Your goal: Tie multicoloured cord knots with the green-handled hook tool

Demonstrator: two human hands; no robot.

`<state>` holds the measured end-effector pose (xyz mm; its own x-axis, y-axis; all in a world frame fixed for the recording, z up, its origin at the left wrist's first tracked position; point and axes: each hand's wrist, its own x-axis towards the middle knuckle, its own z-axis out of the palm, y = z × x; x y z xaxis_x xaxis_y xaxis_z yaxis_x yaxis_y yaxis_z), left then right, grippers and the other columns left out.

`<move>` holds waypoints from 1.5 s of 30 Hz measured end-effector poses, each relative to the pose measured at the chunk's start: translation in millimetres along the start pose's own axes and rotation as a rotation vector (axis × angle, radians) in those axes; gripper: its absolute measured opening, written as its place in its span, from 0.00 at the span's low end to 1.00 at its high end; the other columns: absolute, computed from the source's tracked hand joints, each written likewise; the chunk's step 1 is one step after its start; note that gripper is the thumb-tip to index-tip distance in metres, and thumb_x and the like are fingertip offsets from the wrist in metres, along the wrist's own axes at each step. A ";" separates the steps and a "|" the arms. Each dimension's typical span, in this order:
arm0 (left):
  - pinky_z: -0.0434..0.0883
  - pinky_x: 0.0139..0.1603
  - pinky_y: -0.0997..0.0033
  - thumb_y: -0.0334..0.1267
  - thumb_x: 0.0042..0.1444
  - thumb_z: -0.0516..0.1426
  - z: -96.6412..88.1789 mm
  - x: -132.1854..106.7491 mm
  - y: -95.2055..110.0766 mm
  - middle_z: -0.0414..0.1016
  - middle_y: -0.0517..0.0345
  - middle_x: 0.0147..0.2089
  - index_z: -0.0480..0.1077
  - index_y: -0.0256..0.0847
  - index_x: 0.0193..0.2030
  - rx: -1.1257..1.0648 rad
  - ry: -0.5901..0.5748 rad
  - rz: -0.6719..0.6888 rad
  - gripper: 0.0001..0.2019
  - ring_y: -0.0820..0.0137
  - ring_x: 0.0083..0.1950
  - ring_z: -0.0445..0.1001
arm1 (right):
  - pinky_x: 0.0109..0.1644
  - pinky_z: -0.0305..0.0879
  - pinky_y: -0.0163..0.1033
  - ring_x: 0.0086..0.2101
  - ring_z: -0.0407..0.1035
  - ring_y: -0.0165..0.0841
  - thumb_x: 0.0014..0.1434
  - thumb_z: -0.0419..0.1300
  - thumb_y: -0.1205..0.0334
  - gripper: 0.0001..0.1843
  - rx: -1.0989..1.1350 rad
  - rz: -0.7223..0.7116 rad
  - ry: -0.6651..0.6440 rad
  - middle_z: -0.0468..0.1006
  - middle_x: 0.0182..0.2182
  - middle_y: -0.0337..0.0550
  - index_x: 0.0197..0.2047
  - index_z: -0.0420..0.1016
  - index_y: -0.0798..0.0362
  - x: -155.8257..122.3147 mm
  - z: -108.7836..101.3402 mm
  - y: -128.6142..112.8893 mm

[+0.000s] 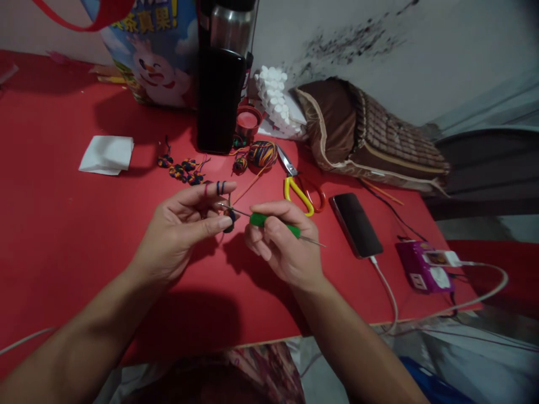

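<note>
My left hand pinches a small dark crocheted piece between thumb and fingers. Yarn is wound around its raised index finger. In my right hand is a crochet hook with a green handle, held like a pen. The hook's metal tip meets the yarn at the left fingertips. From there an orange strand runs back to a multicoloured yarn ball. Several finished-looking crocheted pieces in dark blue and orange lie beyond my left hand.
Scissors with yellow and red handles lie right of the yarn. A phone on a white cable and a purple box sit farther right. Behind stand a black phone, a metal bottle and a printed bag. White paper lies left.
</note>
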<state>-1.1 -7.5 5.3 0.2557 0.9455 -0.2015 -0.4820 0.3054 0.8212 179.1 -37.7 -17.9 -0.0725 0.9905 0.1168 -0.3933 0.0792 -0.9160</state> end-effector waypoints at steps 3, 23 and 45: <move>0.79 0.33 0.75 0.28 0.48 0.74 0.3 -0.8 3.5 0.86 0.51 0.40 0.88 0.43 0.46 -0.046 -0.023 -0.046 0.16 0.70 0.34 0.80 | 0.25 0.62 0.33 0.18 0.59 0.22 0.66 0.72 0.53 0.10 0.059 0.051 -0.002 0.78 0.25 0.32 0.46 0.83 0.48 2.5 1.5 -1.1; 0.80 0.34 0.80 0.24 0.50 0.74 -6.5 1.5 7.0 0.80 0.62 0.30 0.85 0.39 0.53 0.058 -0.104 -0.013 0.23 0.76 0.29 0.79 | 0.22 0.57 0.32 0.16 0.59 0.21 0.64 0.73 0.52 0.12 0.059 0.121 -0.087 0.78 0.22 0.33 0.44 0.85 0.50 4.7 -9.6 -0.4; 0.79 0.35 0.78 0.24 0.48 0.74 4.1 -0.9 -2.1 0.80 0.62 0.33 0.84 0.41 0.54 0.140 0.034 0.075 0.25 0.74 0.35 0.77 | 0.23 0.54 0.28 0.17 0.50 0.19 0.61 0.71 0.58 0.06 0.362 0.316 -0.001 0.75 0.21 0.31 0.40 0.85 0.51 16.3 -5.6 8.2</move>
<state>3.2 -9.4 5.9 0.1933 0.9692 -0.1529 -0.3762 0.2172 0.9007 179.8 -20.2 -25.7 -0.2409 0.9597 -0.1450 -0.6458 -0.2700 -0.7142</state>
